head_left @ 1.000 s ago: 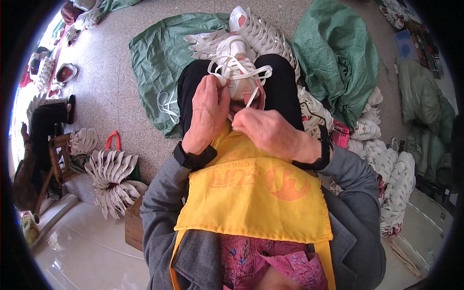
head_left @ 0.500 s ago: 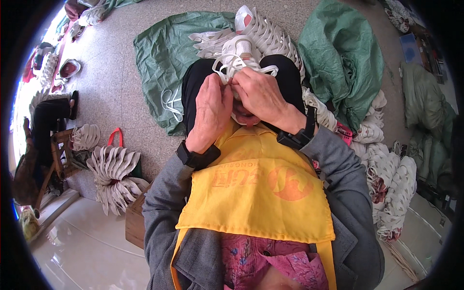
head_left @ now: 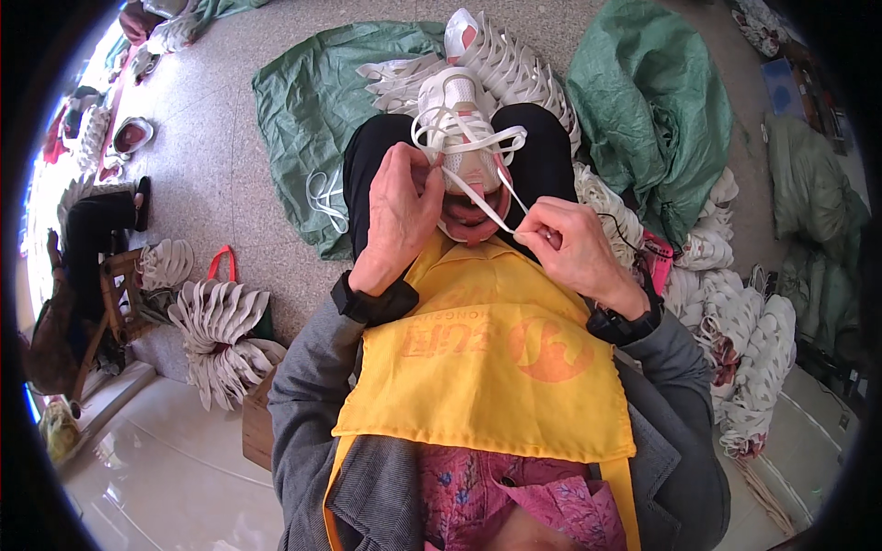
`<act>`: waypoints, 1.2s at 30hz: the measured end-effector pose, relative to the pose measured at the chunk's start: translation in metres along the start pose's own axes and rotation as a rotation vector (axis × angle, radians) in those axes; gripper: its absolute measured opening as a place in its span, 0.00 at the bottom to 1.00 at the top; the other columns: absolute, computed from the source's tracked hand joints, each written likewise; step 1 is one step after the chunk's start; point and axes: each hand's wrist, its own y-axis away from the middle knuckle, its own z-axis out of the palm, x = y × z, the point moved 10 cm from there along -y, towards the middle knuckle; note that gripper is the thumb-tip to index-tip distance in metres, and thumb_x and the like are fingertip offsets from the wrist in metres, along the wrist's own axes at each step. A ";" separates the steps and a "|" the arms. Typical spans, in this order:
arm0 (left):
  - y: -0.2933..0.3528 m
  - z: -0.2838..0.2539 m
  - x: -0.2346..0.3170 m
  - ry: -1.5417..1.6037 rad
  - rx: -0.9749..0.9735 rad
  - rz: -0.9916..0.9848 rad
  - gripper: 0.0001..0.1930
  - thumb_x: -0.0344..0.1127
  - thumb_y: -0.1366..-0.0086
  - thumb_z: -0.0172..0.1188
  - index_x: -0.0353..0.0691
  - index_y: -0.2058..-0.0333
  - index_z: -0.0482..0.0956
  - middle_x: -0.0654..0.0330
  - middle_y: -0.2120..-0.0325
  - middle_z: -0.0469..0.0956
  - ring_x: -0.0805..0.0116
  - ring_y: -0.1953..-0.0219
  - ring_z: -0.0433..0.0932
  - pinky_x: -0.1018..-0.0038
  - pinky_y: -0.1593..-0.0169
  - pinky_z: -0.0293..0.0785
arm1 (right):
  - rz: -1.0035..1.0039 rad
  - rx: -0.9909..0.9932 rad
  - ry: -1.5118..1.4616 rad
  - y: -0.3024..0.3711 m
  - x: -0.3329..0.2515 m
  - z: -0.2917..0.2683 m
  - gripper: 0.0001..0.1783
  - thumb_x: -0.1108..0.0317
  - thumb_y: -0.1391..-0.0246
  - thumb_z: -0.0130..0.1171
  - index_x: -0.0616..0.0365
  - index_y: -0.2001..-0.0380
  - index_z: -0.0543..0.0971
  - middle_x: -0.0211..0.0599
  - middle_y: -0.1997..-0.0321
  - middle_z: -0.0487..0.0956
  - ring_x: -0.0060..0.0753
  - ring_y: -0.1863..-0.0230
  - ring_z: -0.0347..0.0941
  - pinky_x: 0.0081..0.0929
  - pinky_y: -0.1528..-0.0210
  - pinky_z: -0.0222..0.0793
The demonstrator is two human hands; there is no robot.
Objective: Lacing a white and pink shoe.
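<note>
Between my knees rests a white and pink sneaker (head_left: 462, 92), its toe pointing away from me and its pink-lined opening toward me. A white shoelace (head_left: 476, 140) crosses its upper in loose loops. My right hand (head_left: 571, 248) pinches the lace at the near right of the shoe, and a length of it runs taut back to the eyelets. On the left side of the shoe, my left hand (head_left: 401, 207) is closed at the eyelet edge with thumb and fingertips together. What it grips there, if anything, is hidden by the fingers.
Behind the sneaker lies a row of white shoe uppers (head_left: 519, 69) beside a green sack (head_left: 312, 101). Another green sack (head_left: 648, 110) slumps to the right, above more bundled uppers (head_left: 749, 349). Spare laces (head_left: 326, 197) lie at left. Further left are a fanned bundle (head_left: 220, 340) and another person's leg (head_left: 106, 220).
My right hand has moved from the top of the shoe down and to the right, drawing the lace out. My left hand has stayed almost in place.
</note>
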 end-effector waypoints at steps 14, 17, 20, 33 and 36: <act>-0.008 0.000 -0.016 0.029 0.008 -0.145 0.11 0.34 0.32 0.64 0.32 0.67 0.74 0.63 0.78 0.75 0.79 0.75 0.72 0.77 0.70 0.71 | -0.106 0.429 0.029 -0.059 0.046 -0.045 0.05 0.74 0.43 0.64 0.62 0.62 0.81 0.28 0.67 0.78 0.13 0.79 0.66 0.18 0.76 0.61; -0.011 -0.002 -0.017 0.069 0.044 -0.192 0.11 0.35 0.32 0.64 0.33 0.67 0.75 0.64 0.79 0.75 0.79 0.75 0.71 0.78 0.70 0.70 | -0.073 0.318 0.053 -0.077 0.054 -0.040 0.05 0.74 0.47 0.64 0.61 0.65 0.82 0.32 0.66 0.79 0.21 0.79 0.69 0.22 0.75 0.64; -0.013 -0.004 -0.021 0.090 0.062 -0.214 0.10 0.34 0.33 0.64 0.33 0.68 0.74 0.66 0.79 0.74 0.80 0.75 0.70 0.79 0.71 0.69 | 0.006 0.256 -0.014 -0.080 0.070 -0.038 0.05 0.73 0.48 0.65 0.61 0.67 0.82 0.34 0.68 0.79 0.25 0.79 0.72 0.24 0.75 0.66; -0.003 -0.017 -0.032 0.207 0.109 -0.243 0.06 0.31 0.29 0.55 0.36 0.66 0.71 0.67 0.77 0.74 0.82 0.75 0.69 0.81 0.72 0.68 | -0.107 0.352 -0.100 -0.043 0.023 -0.030 0.05 0.77 0.45 0.63 0.63 0.67 0.76 0.35 0.74 0.79 0.22 0.77 0.75 0.23 0.75 0.69; 0.005 -0.023 -0.045 0.260 0.087 -0.266 0.06 0.31 0.28 0.54 0.36 0.64 0.71 0.65 0.74 0.76 0.82 0.74 0.72 0.82 0.71 0.70 | 0.050 0.307 -0.148 -0.035 0.053 -0.030 0.06 0.76 0.45 0.64 0.63 0.66 0.77 0.34 0.74 0.80 0.21 0.77 0.75 0.22 0.75 0.69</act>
